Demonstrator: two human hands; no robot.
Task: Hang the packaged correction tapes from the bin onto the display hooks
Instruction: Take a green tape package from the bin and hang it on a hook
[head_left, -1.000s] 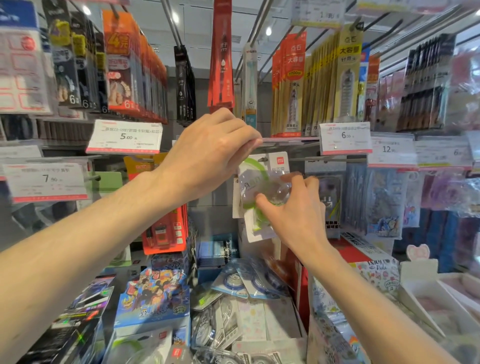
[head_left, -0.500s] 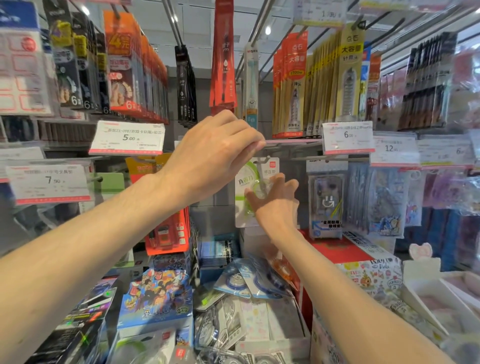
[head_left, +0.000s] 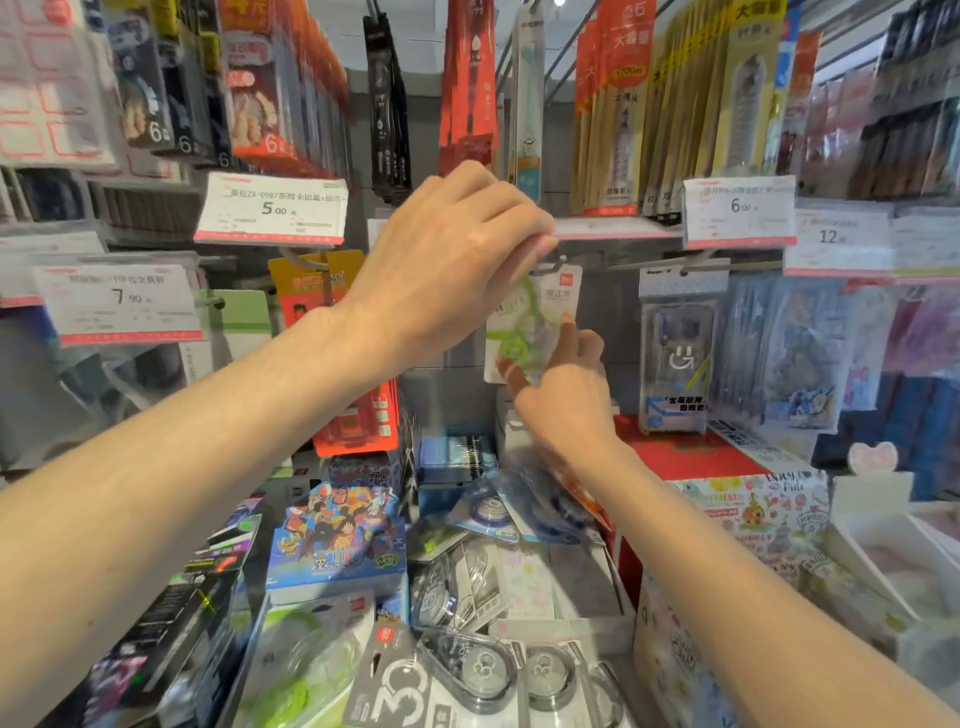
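While the left hand (head_left: 457, 260) is raised at the centre of the frame, its fingertips are curled together at the front end of a metal display hook (head_left: 558, 264), beside the strip of a price rail; whether the hook itself or the card's top edge is pinched cannot be told, as the fingertips are hidden behind the knuckles. A packaged correction tape (head_left: 530, 325) with a green swirl on its white card is seen hanging from that hook, just right of centre. Below it, the right hand (head_left: 563, 389) is held with fingers loosely spread and apart, nothing being gripped; its fingertips lie just in front of the lower part of the card, though contact cannot be made out through the blur. To the right of the hung card, another blister pack (head_left: 675, 364) with a smiley mark is seen on a neighbouring hook. A price tag reading 6.00 (head_left: 737, 210) is placed in the upper right of the frame and one reading 5.00 (head_left: 272, 213) in the upper left. Along the bottom centre of the frame, a bin (head_left: 597, 626) is shown with more packaged correction tapes (head_left: 483, 670) lying loosely in it, and a cartoon-printed box (head_left: 337, 540) is set just to its left.
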